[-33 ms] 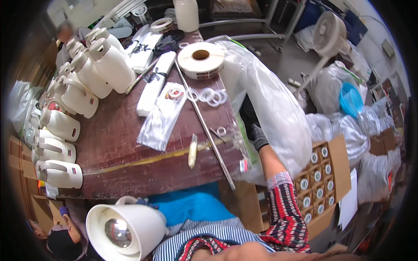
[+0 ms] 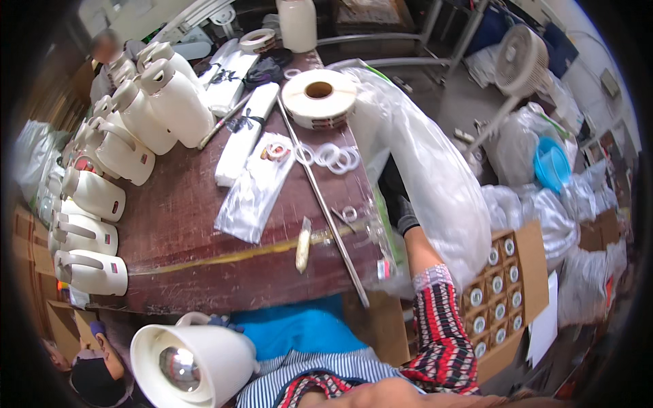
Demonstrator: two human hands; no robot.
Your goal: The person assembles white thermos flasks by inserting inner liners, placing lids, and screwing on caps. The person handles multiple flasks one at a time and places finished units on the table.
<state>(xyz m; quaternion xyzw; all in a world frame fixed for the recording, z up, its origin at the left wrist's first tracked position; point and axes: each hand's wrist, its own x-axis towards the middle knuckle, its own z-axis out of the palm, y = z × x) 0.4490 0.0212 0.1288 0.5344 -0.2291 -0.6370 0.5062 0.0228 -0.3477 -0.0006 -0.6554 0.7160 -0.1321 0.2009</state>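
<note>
A white vacuum jug (image 2: 230,360) lies tilted at my lower left, its open mouth showing a shiny silver liner (image 2: 180,369). My left hand (image 2: 222,321), in a dark bluish glove, is at the jug's handle side and mostly hidden behind its body; it appears to grip the jug there. To the right, my right arm reaches past the table's edge. My right hand (image 2: 407,217), in a grey glove, is beside a large clear plastic bag (image 2: 435,183) that hangs off the table, and its fingers are lost in the dark gap there.
Several white jugs (image 2: 98,273) line the table's left side. On the brown tabletop (image 2: 177,211) lie a label roll (image 2: 318,98), clear rings (image 2: 328,157), a metal rod (image 2: 326,217) and flat plastic bags (image 2: 253,197). A carton of silver-topped pieces (image 2: 534,272) stands at right. Another person (image 2: 102,367) is at lower left.
The view has shifted slightly, and the jug sits a little farther left in it. Both hands stay nearly where they were.
</note>
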